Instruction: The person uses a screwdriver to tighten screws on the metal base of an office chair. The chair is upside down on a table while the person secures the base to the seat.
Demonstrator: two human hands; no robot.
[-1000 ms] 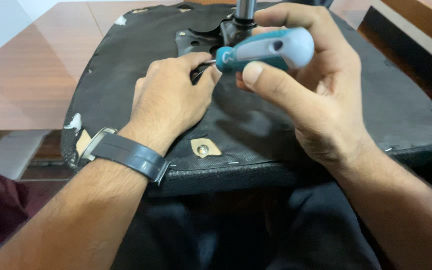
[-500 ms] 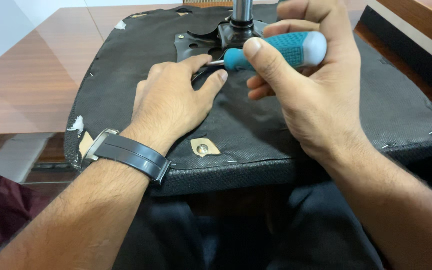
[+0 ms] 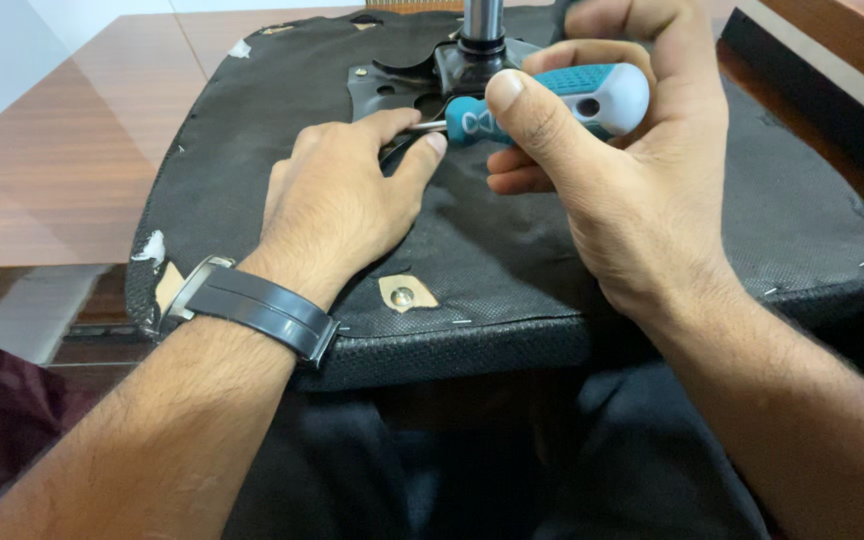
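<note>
A reddish wooden table (image 3: 62,170) bears an upturned black chair seat (image 3: 512,240); the left hand (image 3: 337,205) lies flat on it, fingers loose, thumb touching the shaft of a teal screwdriver (image 3: 552,100); the right hand (image 3: 622,170) clenches its handle, near the metal mounting plate (image 3: 402,85) and post (image 3: 482,20).

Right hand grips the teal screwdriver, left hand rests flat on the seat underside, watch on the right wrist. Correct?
Not quite. In the head view the watch is on the left wrist. The right hand does grip the teal screwdriver, and the left hand rests on the seat underside.
</note>
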